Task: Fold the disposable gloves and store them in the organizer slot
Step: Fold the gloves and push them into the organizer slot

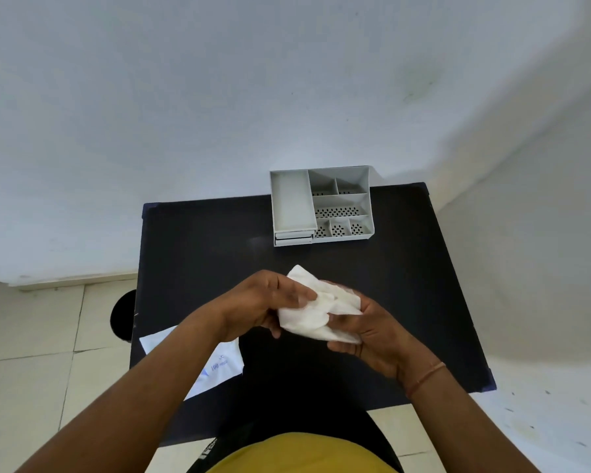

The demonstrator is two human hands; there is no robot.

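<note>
A crumpled bundle of white translucent disposable gloves (316, 310) is held above the middle of the dark table (191, 254). My left hand (263, 302) pinches its left side with thumb and fingers. My right hand (365, 332) cups it from below and the right. A white plastic organizer (321, 206) with several slots stands at the table's far edge, well beyond both hands. Its slots look empty: one long slot on the left and smaller perforated ones on the right.
A flat white glove packet with blue print (219, 365) lies on the table's near left, partly under my left forearm. A white wall rises behind the table. Tiled floor and a round black object (122, 315) lie to the left.
</note>
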